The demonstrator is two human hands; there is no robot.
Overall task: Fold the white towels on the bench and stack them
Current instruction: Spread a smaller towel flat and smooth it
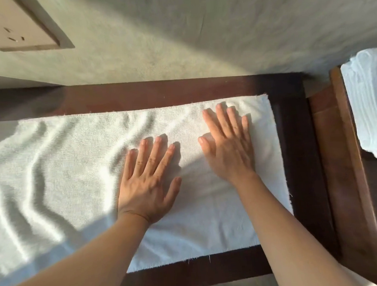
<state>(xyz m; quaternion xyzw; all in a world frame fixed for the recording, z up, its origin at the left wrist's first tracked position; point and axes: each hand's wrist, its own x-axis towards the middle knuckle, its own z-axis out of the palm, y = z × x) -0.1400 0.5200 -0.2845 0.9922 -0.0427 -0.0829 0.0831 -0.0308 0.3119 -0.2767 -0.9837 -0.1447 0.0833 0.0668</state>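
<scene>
A white towel (62, 174) lies spread lengthwise on the dark wooden bench (300, 157), wrinkled on its left part and smoother on the right. My left hand (149, 181) rests flat on the towel near its middle, fingers straight and spread. My right hand (227, 144) presses flat on the towel's right end, fingers straight, close to the far right corner. Both palms face down and neither hand grips the cloth. A pile of white towels (372, 105) sits at the right edge on a second wooden surface.
A grey-green wall (176, 43) rises directly behind the bench. A wall socket plate (14, 25) is at the upper left. A lighter brown wooden piece (344, 154) adjoins the bench on the right, under the towel pile. Sunlight falls across the towel.
</scene>
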